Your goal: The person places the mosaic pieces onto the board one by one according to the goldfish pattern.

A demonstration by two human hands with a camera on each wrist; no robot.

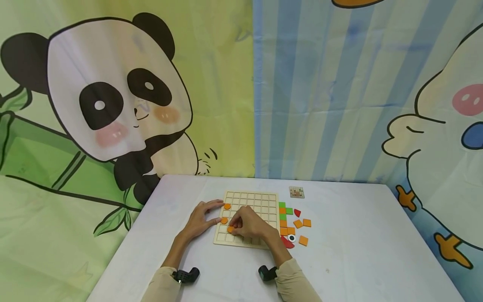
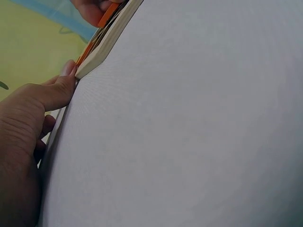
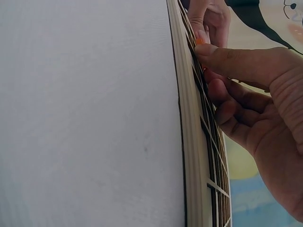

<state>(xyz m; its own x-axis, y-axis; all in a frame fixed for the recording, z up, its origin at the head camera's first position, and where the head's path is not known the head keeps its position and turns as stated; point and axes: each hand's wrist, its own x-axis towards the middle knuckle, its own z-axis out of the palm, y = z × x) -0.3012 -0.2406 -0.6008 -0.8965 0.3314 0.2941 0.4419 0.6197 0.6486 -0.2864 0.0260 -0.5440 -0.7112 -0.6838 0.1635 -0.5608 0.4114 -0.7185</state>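
Note:
A wooden grid board [image 1: 250,197] lies on the white table. My right hand [image 1: 248,222] is over its lower left part, pinching an orange round piece [image 1: 230,229] between thumb and fingertips. In the right wrist view the held orange piece [image 3: 199,41] shows at the thumb tip, close over the grid. My left hand [image 1: 198,218] rests at the board's left edge, fingers loosely extended. Its thumb tip [image 2: 69,67] touches that edge, beside an orange disc [image 1: 224,220]. Another orange disc [image 1: 227,206] sits farther up, by the left index fingertip.
Along the board's right side lie green squares [image 1: 289,211], several orange squares [image 1: 303,240], red pieces [image 1: 297,213] and a black-and-white eye disc [image 1: 292,238]. A small patterned card [image 1: 296,192] lies behind them. Printed curtains stand behind the table.

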